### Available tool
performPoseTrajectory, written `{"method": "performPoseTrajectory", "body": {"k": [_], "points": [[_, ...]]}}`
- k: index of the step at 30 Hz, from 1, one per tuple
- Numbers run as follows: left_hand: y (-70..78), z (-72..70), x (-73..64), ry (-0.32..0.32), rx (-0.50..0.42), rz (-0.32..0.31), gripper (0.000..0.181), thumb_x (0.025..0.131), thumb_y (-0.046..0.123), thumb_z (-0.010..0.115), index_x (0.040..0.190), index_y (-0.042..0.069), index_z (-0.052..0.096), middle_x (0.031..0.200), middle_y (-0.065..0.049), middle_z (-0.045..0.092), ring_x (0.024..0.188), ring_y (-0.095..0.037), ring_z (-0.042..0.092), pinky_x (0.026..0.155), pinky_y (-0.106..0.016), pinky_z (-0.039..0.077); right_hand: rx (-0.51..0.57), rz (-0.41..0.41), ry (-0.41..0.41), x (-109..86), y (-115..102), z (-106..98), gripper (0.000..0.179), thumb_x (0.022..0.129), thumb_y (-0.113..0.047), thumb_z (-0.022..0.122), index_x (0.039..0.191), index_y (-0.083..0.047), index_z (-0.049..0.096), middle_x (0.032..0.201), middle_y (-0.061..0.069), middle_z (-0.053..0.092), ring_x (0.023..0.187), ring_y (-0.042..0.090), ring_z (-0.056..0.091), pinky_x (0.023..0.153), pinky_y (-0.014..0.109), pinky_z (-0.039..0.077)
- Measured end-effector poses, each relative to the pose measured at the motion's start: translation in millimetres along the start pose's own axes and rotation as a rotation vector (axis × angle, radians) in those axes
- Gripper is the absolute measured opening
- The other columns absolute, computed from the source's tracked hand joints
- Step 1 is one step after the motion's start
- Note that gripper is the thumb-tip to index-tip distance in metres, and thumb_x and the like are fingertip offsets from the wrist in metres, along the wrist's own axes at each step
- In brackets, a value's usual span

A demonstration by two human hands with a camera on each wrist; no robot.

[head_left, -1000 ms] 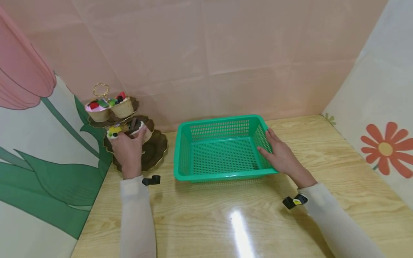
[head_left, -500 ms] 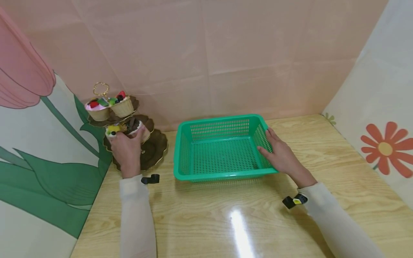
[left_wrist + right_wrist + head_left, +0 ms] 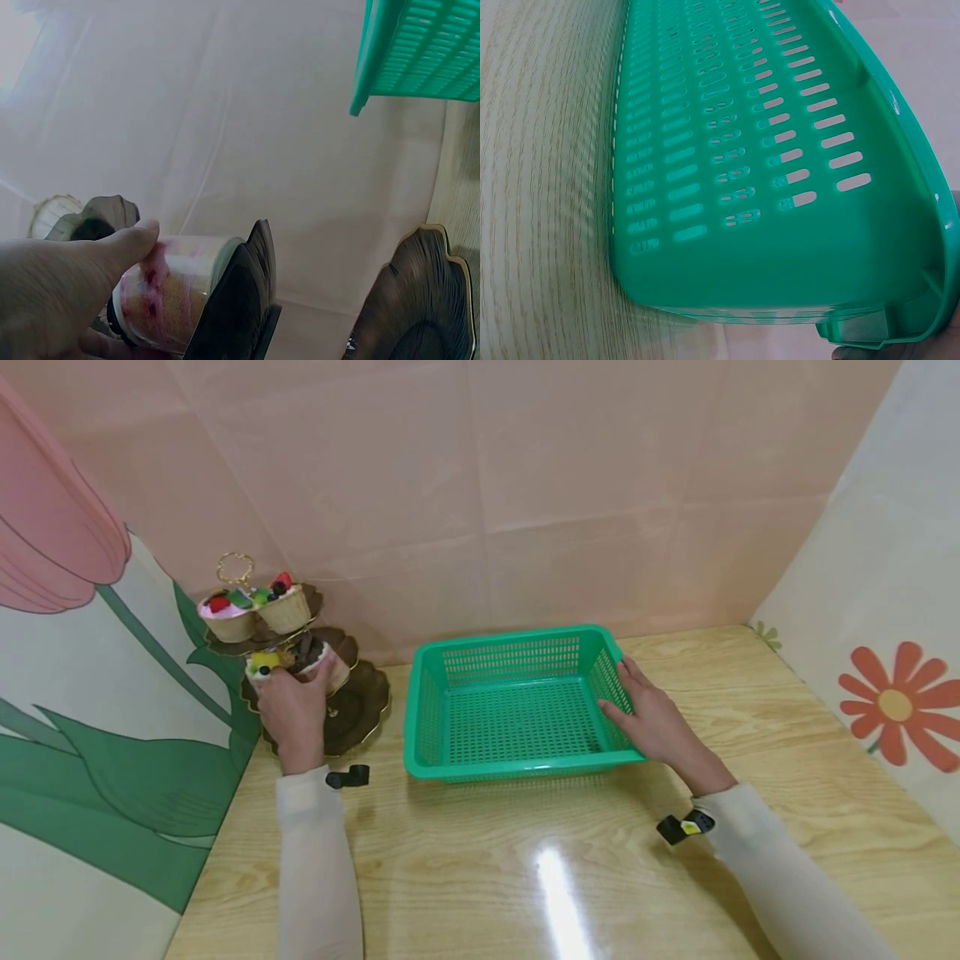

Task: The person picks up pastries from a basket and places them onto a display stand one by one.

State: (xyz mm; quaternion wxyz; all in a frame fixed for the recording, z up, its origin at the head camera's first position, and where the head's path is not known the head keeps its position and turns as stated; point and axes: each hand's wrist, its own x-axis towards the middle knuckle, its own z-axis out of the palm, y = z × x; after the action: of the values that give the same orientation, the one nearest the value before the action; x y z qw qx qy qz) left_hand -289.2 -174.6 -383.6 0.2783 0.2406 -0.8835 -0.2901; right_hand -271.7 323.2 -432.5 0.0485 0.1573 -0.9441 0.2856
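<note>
My left hand (image 3: 291, 714) holds a small cake cup (image 3: 330, 668) with a dark chocolate top at the middle tier of a brown tiered stand (image 3: 356, 714). In the left wrist view, the pink-and-tan layered side of the cake cup (image 3: 176, 289) lies against a scalloped tier plate (image 3: 236, 315), with my thumb on it. Beside it, a yellow-topped cake (image 3: 264, 662) is partly hidden by my hand. My right hand (image 3: 656, 718) grips the right rim of a green plastic basket (image 3: 517, 768), thumb on the inner side; its fingers are mostly hidden in the right wrist view.
Two fruit-topped cupcakes, one pink (image 3: 228, 620) and one with berries (image 3: 283, 608), sit on the stand's top tier under a gold ring handle (image 3: 236, 568). The basket stands on a wooden table (image 3: 465, 868). A pink backdrop (image 3: 585, 493) rises behind.
My left hand and the cake cup have shifted slightly left and down at the middle tier. My right hand and the basket have stayed in place.
</note>
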Motion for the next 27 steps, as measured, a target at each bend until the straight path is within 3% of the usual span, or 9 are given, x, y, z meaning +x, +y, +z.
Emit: {"method": "performPoseTrajectory", "body": {"k": [17, 27], "points": [[0.8, -4.8, 2.2, 0.003, 0.043, -0.013, 0.092, 0.082, 0.072, 0.068, 0.113, -0.015, 0.066, 0.113, -0.036, 0.064, 0.102, -0.055, 0.061, 0.084, -0.067, 0.049, 0.002, -0.008, 0.010, 1.3, -0.9, 0.4, 0.079, 0.106, -0.037, 0.052, 0.155, 0.013, 0.016, 0.166, 0.026, 0.004, 0.147, 0.052, 0.017, 0.113, 0.067, 0.023], [-1.8, -16.6, -2.6, -0.024, 0.042, 0.030, 0.076, 0.086, 0.070, 0.066, 0.084, -0.006, 0.070, 0.093, -0.030, 0.069, 0.096, -0.052, 0.063, 0.081, -0.063, 0.049, 0.005, 0.000, 0.006, -0.4, -1.3, 0.4, 0.079, 0.106, -0.038, 0.052, 0.156, 0.012, 0.015, 0.166, 0.025, 0.004, 0.147, 0.052, 0.017, 0.113, 0.067, 0.023]]}}
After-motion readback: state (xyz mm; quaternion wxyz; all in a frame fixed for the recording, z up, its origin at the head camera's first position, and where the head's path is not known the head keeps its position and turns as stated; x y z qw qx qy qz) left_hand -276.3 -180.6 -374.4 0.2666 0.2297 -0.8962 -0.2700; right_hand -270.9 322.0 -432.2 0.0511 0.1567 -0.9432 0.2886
